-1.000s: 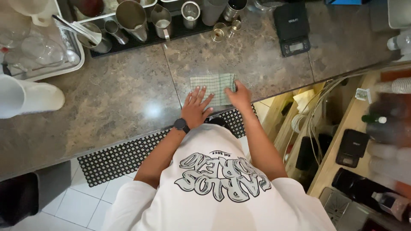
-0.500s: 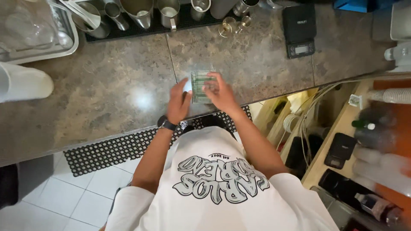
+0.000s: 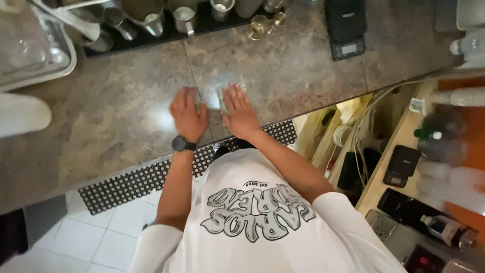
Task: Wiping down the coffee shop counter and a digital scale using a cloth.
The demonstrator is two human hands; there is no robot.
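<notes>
Both hands lie palm down on the stone desk, side by side and a little apart, fingers stretched out flat. The left hand (image 3: 188,114), with a dark watch (image 3: 183,144) on its wrist, rests on the bare desk (image 3: 116,126). The right hand (image 3: 240,112) presses on a small folded cloth (image 3: 223,98), pale green with fine lines; only an edge of it shows between the two hands and at the fingertips, so neither hand grips it, the right simply covers it. Beyond the fingers, at the far edge of the desk, a black tray (image 3: 202,23) carries steel jugs (image 3: 146,17) and cups (image 3: 184,19); what is inside them cannot be told from here. Just right of the tray stand two small brass-coloured measures (image 3: 260,26). Farther right of the hands sits a black scale (image 3: 346,28). Far to the left, a clear rack (image 3: 35,50) holds glassware, blurred. Nearer on the left, a white cup (image 3: 22,114) lies at the frame's edge. Below the desk edge, under the wrists, a black holed mat (image 3: 126,184) covers the tiled floor. To the right, a lower shelf holds bottles (image 3: 439,146) and cables.
</notes>
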